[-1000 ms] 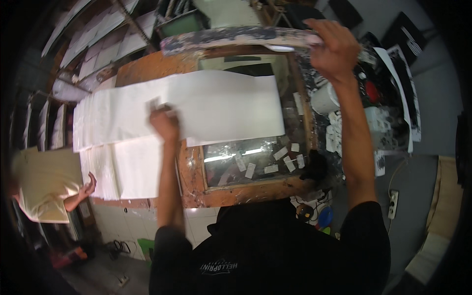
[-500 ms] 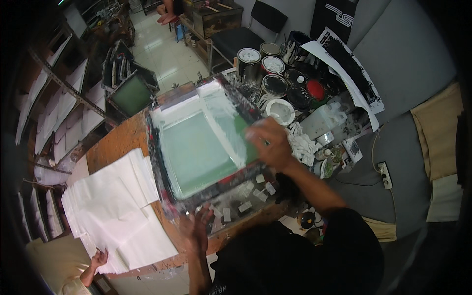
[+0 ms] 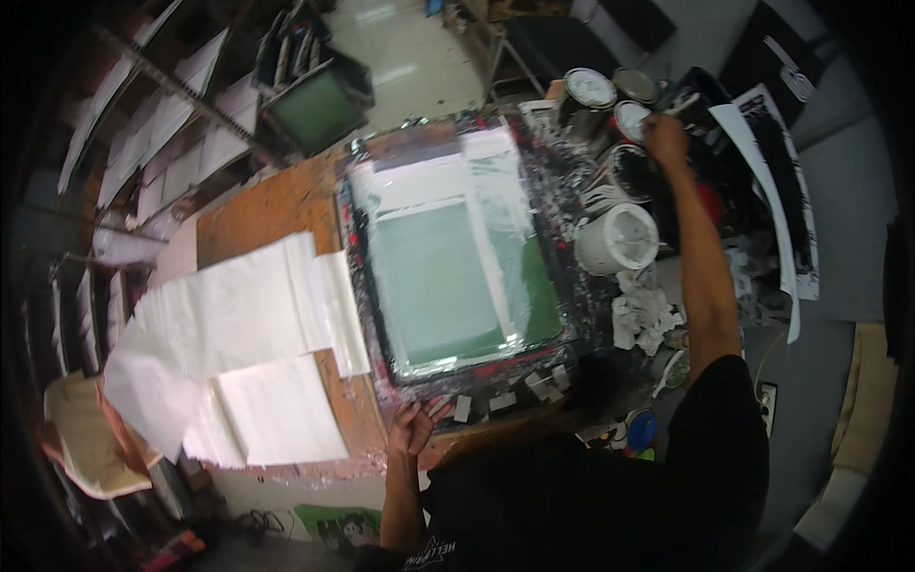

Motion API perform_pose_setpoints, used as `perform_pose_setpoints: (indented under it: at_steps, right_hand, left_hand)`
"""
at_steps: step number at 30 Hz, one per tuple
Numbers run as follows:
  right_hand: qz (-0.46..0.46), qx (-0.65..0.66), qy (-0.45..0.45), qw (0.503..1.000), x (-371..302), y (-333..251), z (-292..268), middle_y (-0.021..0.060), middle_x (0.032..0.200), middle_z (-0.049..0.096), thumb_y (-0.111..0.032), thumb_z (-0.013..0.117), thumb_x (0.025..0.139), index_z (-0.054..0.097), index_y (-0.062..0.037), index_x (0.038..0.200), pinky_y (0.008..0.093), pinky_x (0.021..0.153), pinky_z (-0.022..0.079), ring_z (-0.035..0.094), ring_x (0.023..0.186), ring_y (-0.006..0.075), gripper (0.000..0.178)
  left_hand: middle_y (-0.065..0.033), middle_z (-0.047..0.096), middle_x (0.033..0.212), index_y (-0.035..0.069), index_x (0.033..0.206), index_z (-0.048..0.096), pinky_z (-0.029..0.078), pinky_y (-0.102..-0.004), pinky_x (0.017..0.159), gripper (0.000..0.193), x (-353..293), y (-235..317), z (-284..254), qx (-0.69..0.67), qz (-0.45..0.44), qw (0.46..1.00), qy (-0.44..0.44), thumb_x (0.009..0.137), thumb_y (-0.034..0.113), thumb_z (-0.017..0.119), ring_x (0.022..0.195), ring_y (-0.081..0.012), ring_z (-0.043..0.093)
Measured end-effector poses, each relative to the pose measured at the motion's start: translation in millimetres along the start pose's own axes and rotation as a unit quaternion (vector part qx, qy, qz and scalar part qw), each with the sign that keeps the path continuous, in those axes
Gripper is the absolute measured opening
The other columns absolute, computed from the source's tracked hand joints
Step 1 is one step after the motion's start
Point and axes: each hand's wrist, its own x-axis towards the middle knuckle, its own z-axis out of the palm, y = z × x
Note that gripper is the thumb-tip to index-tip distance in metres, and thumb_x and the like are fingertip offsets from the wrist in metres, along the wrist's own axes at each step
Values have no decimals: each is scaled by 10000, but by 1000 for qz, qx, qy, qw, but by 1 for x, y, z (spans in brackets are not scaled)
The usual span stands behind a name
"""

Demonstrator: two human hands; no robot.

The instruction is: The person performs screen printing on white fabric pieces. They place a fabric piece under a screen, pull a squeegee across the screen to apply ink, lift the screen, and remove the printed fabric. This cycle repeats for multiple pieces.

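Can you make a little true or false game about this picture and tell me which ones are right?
1. White sheets lie left of the framed screen. True.
2. The right hand is on the white sheets. False: it is out over the cans.
3. The left hand is by the screen's near edge. True.
4. The white bucket stands left of the screen. False: the white bucket stands right of it.
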Motion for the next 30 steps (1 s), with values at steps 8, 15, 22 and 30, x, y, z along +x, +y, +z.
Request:
perform_pose_setpoints:
  at_steps: [8, 15, 22, 30]
  right_hand:
    - [-121, 379, 62, 916, -102, -168, -41, 114, 958, 734, -101, 750, 850, 764, -72, 1047, 354, 767, 529, 685, 847, 250, 200]
    - [-216, 327, -20, 920, -180, -300, 73, 100, 856, 665, -101, 740, 806, 765, -110, 879, 445, 763, 520, 627, 881, 292, 77]
    - [-131, 264, 91, 951, -218, -276, 14, 156, 1162, 567, -51, 738, 811, 697, -105, 1232, 449, 919, 445, 528, 1095, 342, 426]
    - [224, 98, 356, 902, -317, -56, -113, 240, 1353, 474, -157, 811, 801, 420, -37, 1494, 528, 1065, 337, 439, 1255, 416, 805]
  left_hand:
    - [-100, 691, 1265, 175, 972, 745, 371, -651, 1129, 103, 2, 15, -6, 25, -73, 996, -44, 984, 232, 661, 1356, -336, 521]
    - [-91, 674, 1305, 125, 1080, 742, 399, -623, 1119, 184, 4, 17, 0, 35, -81, 994, -63, 1000, 249, 633, 1373, -359, 503]
    - [-56, 692, 1291, 113, 1140, 725, 395, -650, 1114, 201, 13, 13, -15, -1, -61, 986, -154, 1029, 190, 576, 1383, -380, 494]
    - [-33, 691, 1298, 173, 1141, 723, 380, -649, 1123, 215, 12, 16, -13, 49, -92, 991, -88, 973, 292, 662, 1356, -367, 520]
